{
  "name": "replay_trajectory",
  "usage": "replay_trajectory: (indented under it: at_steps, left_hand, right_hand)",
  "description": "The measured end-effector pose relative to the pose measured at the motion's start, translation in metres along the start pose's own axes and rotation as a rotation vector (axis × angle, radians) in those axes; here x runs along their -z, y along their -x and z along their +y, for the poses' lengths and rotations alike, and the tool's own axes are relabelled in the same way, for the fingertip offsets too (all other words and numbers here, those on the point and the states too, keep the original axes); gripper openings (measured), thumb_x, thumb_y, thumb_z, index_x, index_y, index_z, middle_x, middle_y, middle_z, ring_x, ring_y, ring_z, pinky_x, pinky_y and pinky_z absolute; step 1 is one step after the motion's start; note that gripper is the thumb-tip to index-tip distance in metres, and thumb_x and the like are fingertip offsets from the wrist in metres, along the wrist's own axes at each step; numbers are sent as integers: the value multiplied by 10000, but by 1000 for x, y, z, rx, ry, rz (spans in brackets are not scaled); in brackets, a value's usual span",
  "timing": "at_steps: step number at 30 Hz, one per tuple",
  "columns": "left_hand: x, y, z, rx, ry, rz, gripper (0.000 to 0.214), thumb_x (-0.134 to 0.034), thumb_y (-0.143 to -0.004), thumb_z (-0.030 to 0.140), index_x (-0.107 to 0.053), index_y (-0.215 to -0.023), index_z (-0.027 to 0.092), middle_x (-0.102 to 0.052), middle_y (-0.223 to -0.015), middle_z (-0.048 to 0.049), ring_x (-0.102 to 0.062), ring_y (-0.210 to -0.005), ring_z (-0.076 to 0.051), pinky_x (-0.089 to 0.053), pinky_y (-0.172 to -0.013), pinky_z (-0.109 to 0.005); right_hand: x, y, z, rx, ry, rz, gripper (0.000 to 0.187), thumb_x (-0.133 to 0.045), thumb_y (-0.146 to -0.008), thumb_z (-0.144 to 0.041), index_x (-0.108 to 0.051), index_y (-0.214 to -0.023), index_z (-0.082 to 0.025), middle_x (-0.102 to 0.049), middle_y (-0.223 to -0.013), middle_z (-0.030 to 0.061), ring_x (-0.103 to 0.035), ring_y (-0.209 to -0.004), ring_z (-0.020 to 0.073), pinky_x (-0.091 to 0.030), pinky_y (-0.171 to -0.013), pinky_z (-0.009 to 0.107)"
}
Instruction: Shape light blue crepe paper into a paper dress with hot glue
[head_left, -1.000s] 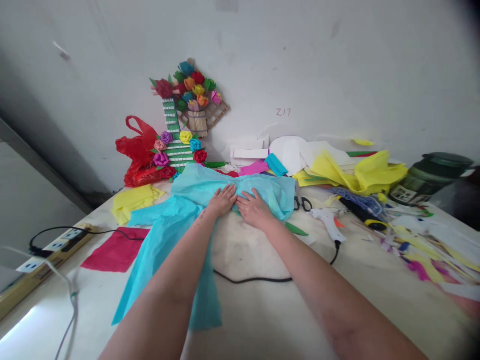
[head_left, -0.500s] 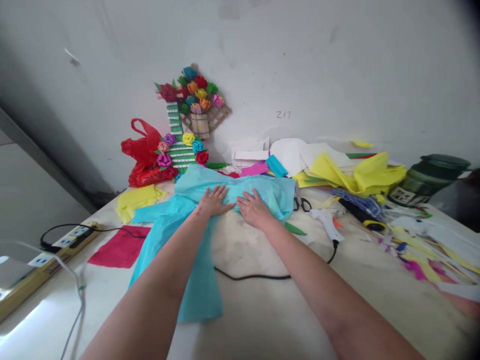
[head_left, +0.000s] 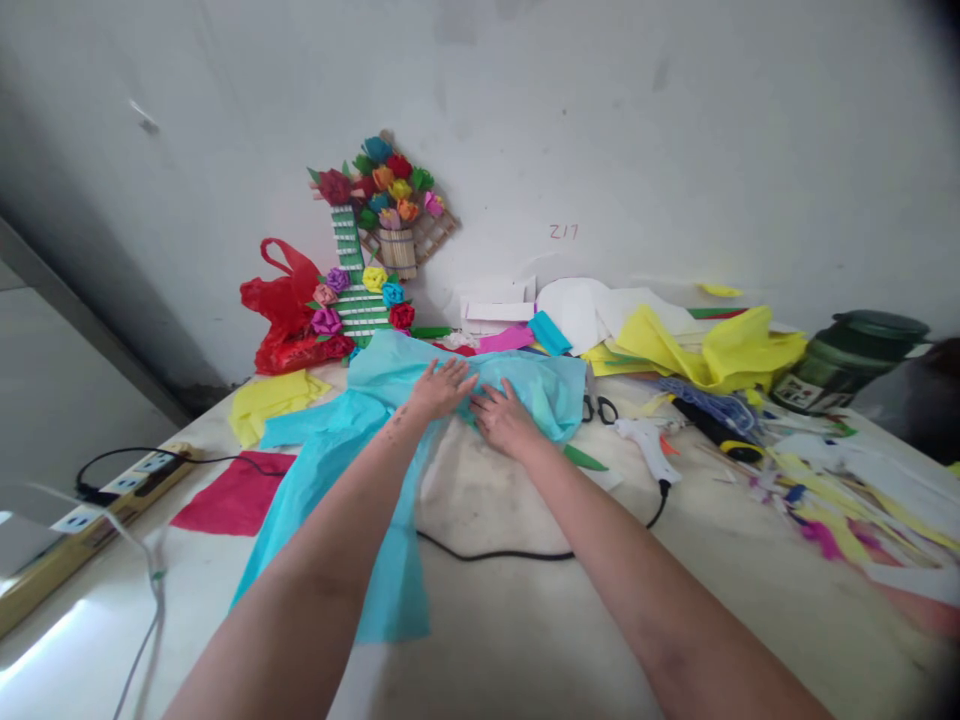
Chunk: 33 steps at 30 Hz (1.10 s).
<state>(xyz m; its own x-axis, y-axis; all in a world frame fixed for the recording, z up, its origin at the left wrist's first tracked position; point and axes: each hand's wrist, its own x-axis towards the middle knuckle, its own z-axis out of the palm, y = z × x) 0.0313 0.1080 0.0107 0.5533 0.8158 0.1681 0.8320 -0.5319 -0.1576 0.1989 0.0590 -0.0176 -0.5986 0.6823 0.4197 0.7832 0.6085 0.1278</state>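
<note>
A wide sheet of light blue crepe paper (head_left: 382,365) lies crumpled across the table, with one part trailing toward me under my left forearm. My left hand (head_left: 441,388) is on its upper part, fingers stretched out. Close beside it, my right hand (head_left: 504,418) rests on the same paper with the fingers spread, holding nothing. A green paper leaf (head_left: 585,459) and black-handled scissors (head_left: 606,410) lie just right of my right hand. Further right is a white glue gun (head_left: 646,448), its black cord (head_left: 495,555) running beneath my right forearm.
A paper-flower craft (head_left: 364,300) and a red plastic bag (head_left: 289,310) stand at the back left. A power strip (head_left: 97,515) and a dark red paper square (head_left: 232,495) are at left. Yellow paper (head_left: 705,350), paper scraps (head_left: 840,500) and a green jar (head_left: 847,365) are at right.
My left hand has shifted slightly up and right over the blue paper, toward my right hand. The paper's near part has moved a little left. My right hand stays nearly in place.
</note>
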Motion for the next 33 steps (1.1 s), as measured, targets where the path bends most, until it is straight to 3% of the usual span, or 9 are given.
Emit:
replay_trajectory:
  at_steps: [6,12,21,27,33]
  left_hand:
    - [-22,-1,21,93,130,-17,513,-170,-888,418,-176,-1371,243,-201,-1432,-23,-126,-1319,-135,-133,-1067,-369]
    - [-16,0,20,140,93,-5,585,-155,-871,474,-246,-1353,156,-210,-1429,-51,-125,-1320,-158,-105,-1074,-350]
    - [-19,-6,10,142,228,-75,595,-121,-849,543,-224,-1354,246,-155,-1441,11,-89,-1326,-161,-92,-1063,-424]
    - [-25,-7,2,114,262,-12,516,-113,-892,399,-313,-1320,193,-234,-1419,-16,-139,-1316,-128,-98,-1069,-385]
    - [-31,-7,0,106,287,4,475,-134,-897,372,-345,-1303,245,-266,-1407,7,-166,-1311,-150,-131,-1059,-415]
  right_hand:
    - [1,0,-1,10,24,-10,323,-350,-869,-231,-573,-1092,-162,-609,-1066,85,-346,-1187,227,-89,-1035,487]
    - [1,0,-1,4,-1,12,324,-365,-858,-228,-587,-1080,-150,-611,-1057,87,-350,-1185,232,-98,-1037,485]
    - [2,-1,-3,-4,5,2,320,-379,-847,-223,-588,-1079,-156,-606,-1072,81,-349,-1180,230,-80,-1045,475]
    - [3,-1,-2,0,12,26,349,-375,-850,-236,-537,-1149,-160,-553,-1177,74,-345,-1186,232,-86,-1038,487]
    - [0,-1,-2,-7,14,33,350,-372,-846,-237,-547,-1141,-169,-546,-1197,59,-344,-1193,237,-100,-1031,496]
